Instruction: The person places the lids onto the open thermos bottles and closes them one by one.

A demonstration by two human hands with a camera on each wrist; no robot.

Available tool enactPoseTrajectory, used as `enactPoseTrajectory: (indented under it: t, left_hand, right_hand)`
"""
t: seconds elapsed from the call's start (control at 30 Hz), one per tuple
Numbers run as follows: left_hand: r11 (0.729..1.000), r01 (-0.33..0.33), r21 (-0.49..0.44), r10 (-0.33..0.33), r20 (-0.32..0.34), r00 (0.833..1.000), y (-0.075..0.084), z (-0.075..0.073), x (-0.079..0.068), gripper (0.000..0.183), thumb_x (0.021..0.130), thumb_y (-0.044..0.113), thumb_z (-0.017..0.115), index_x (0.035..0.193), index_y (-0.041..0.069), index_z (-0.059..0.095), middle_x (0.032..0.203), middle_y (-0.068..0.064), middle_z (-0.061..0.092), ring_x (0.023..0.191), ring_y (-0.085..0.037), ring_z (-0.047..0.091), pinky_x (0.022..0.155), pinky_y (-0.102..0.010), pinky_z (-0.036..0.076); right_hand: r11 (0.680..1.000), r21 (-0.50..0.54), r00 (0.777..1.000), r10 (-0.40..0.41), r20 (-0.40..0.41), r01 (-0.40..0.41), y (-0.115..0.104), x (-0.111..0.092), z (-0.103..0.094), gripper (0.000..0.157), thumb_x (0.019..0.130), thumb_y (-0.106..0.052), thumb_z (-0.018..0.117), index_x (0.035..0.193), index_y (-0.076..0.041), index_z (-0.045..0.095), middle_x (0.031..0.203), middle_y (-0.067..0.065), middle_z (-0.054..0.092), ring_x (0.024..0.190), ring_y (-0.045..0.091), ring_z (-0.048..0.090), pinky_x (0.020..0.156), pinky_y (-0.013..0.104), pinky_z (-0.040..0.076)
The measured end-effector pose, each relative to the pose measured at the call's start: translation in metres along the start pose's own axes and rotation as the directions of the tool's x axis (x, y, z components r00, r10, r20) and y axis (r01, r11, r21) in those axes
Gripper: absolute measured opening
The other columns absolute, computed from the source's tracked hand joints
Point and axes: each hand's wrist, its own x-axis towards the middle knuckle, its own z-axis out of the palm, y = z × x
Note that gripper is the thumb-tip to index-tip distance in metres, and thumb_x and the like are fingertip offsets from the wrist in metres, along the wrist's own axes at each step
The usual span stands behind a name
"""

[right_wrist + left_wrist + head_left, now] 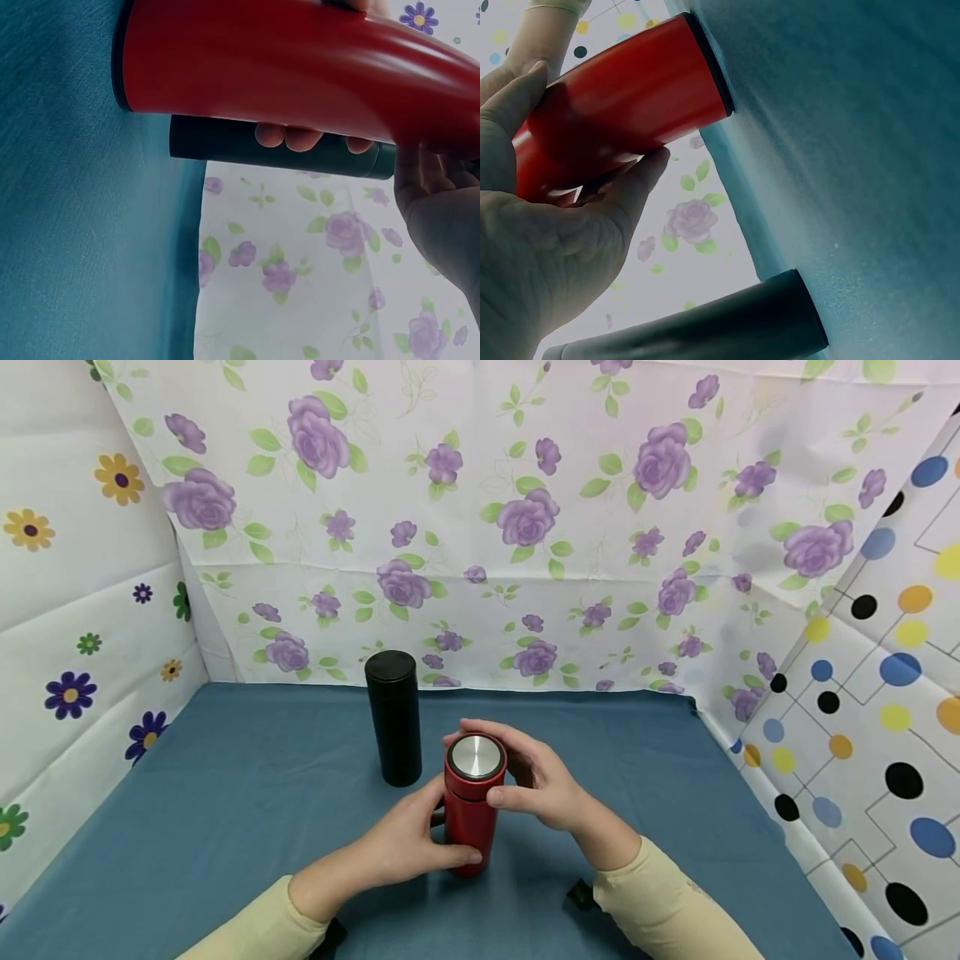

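A red thermos flask [471, 827] with a silver-topped lid [477, 757] stands upright on the blue cloth. My left hand [401, 835] grips its lower body, the thumb across the front and the fingers passing behind. Higher up, my right hand [543, 781] curls around the lid end, its thumb on the near side and its fingers behind. The left wrist view shows the red flask [630, 97] between thumb and fingers, its dark base on the cloth. In the right wrist view several left fingertips [304, 139] show below the red flask [262, 60].
Behind and left of the red flask stands a black flask [395, 718], upright. Blue cloth [247, 810] covers the table. A flowered curtain [480, 527] hangs at the back, with patterned sheets at the left [90, 610] and right [892, 718].
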Motion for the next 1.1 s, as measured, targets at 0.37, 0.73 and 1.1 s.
enactPoseTrajectory:
  t: [0.37, 0.73, 1.1]
  left_hand:
    - [1.0, 0.001, -0.002, -0.001, -0.004, 1.0, 0.0003, 0.0007, 0.0002, 0.078, 0.084, 0.041, 0.086, 0.146, 0.04, 0.04, 0.135, 0.015, 0.057, 0.127, -0.011, 0.055, 0.106, -0.056, 0.048]
    - [1.0, -0.002, -0.007, 0.002, 0.002, 1.0, -0.0005, 0.0011, 0.0003, 0.075, 0.084, 0.041, 0.086, 0.144, 0.04, 0.041, 0.134, 0.015, 0.057, 0.126, -0.01, 0.055, 0.107, -0.056, 0.047]
    - [1.0, -0.007, -0.004, 0.007, 0.002, 1.0, -0.0001, 0.0006, 0.0001, 0.075, 0.084, 0.039, 0.086, 0.144, 0.04, 0.041, 0.135, 0.016, 0.057, 0.125, -0.01, 0.055, 0.106, -0.055, 0.048]
  right_hand:
    - [0.997, -0.033, 0.997, 0.065, -0.045, -0.067, 0.0003, -0.0043, -0.0033, 0.064, 0.099, -0.026, 0.069, 0.151, 0.0, 0.043, 0.14, 0.021, 0.058, 0.122, 0.034, 0.06, 0.099, 0.046, 0.054]
    - [0.99, -0.091, 0.989, 0.095, -0.116, -0.106, -0.0006, -0.0068, -0.0037, 0.062, 0.093, -0.027, 0.078, 0.144, -0.005, 0.051, 0.133, 0.017, 0.06, 0.113, 0.03, 0.06, 0.095, 0.04, 0.054]
    - [0.978, -0.169, 0.985, 0.1, -0.143, -0.124, -0.0035, -0.0054, -0.001, 0.062, 0.089, -0.029, 0.083, 0.14, -0.01, 0.052, 0.128, 0.012, 0.062, 0.11, 0.03, 0.061, 0.094, 0.041, 0.054]
